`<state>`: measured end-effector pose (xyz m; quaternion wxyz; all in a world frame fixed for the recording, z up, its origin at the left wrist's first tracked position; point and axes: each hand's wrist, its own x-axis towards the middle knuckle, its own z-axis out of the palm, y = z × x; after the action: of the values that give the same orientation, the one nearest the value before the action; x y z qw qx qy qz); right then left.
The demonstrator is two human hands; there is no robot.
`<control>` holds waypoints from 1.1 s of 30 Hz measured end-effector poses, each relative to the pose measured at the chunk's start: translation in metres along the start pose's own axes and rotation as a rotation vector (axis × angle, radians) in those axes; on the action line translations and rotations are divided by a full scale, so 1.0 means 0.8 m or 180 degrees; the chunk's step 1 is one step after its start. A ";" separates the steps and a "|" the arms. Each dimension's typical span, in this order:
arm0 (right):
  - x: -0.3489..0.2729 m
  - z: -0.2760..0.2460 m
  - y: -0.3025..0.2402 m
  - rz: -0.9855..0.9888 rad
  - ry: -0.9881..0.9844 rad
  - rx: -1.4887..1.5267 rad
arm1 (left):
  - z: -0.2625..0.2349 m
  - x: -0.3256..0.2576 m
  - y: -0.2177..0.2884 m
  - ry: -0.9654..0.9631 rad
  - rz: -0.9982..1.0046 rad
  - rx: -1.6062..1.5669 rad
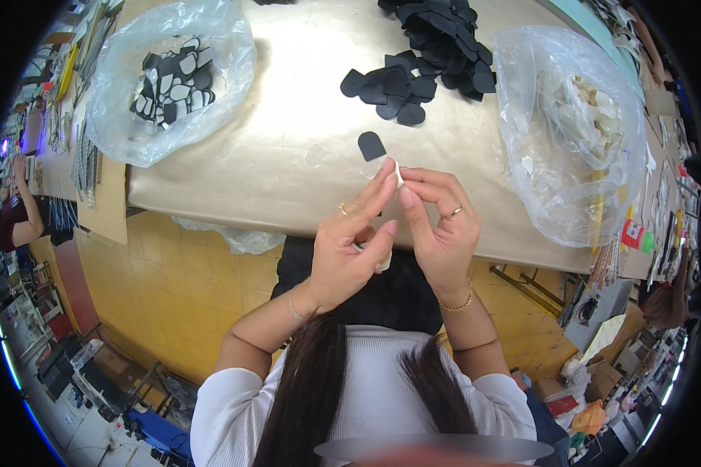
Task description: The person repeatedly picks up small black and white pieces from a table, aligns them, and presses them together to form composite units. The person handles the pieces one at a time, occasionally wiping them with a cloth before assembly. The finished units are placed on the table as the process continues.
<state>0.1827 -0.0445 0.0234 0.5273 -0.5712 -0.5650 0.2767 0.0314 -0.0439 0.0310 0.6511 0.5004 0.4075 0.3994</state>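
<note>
Over the table's near edge, my right hand point(446, 229) pinches a small white piece point(398, 175) between thumb and fingers. The fingertips of my left hand point(343, 253) rest against that piece from the other side. Tucked in my left palm are more whitish pieces point(385, 265), mostly hidden by the thumb and fingers. Just beyond my fingertips a single black piece point(371, 146), rounded at one end and straight at the other, lies flat on the table point(288, 187). Farther off is a loose heap of similar black pieces point(397, 87).
To the left, a clear plastic bag point(113, 128) stands open around black and white pieces point(175, 82). Another clear bag point(537, 194) on the right contains off-white pieces point(596, 109). A red and green bottle point(637, 236) sits at the right edge. Another person's arm point(29, 206) shows far left.
</note>
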 end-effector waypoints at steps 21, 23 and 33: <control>-0.001 -0.015 0.013 0.0547 -0.0438 0.1587 | -0.021 0.026 0.005 0.0500 -0.1517 -0.1308; 0.000 -0.022 0.015 0.0903 -0.0386 0.2331 | -0.022 0.026 0.004 0.0427 -0.1475 -0.1534; 0.015 -0.077 0.041 0.1401 -0.0456 0.2301 | -0.018 0.020 -0.002 0.0128 -0.1545 -0.1067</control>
<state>0.2530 -0.0451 0.0150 0.5813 -0.4360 -0.3315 0.6018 0.0238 -0.0249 0.0251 0.7930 0.2657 0.4564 0.3036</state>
